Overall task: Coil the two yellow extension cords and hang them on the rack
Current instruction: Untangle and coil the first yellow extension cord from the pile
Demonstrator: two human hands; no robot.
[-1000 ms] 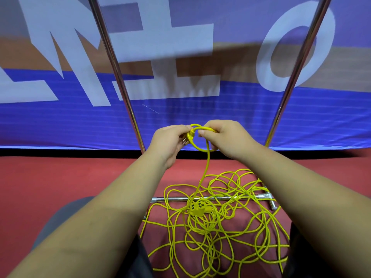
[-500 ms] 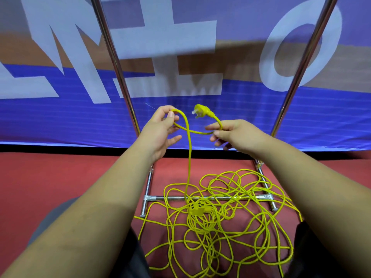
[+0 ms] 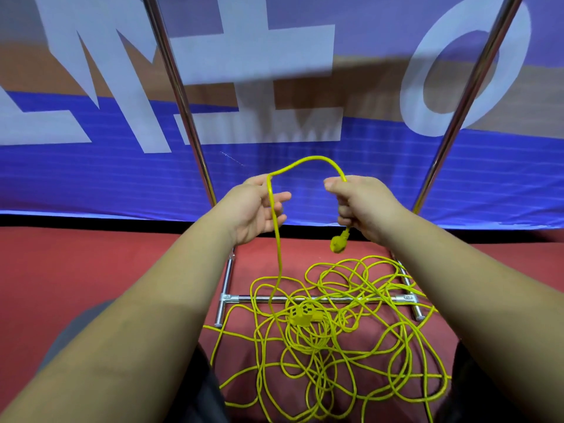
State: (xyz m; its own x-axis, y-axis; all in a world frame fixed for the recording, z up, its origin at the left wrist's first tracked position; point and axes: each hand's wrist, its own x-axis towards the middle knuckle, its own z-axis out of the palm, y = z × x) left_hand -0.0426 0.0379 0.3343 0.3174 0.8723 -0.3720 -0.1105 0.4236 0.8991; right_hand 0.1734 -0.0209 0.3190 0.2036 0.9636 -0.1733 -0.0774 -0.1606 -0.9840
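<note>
Yellow extension cord [image 3: 308,160] arches between both hands at the frame's centre. Right hand [image 3: 363,206] has its fingers curled tight round the cord, with the plug [image 3: 337,246] dangling just beneath it. Left hand [image 3: 253,209] is slack, fingers straight, the cord draped over it and dropping to a loose tangle [image 3: 335,346] on the red floor [image 3: 91,270], which lies across the base bar of the rack [image 3: 244,298] at lower centre.

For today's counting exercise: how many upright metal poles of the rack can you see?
2: the left pole beyond the left hand, the right pole beyond the right hand. Others may lie outside the frame.
</note>
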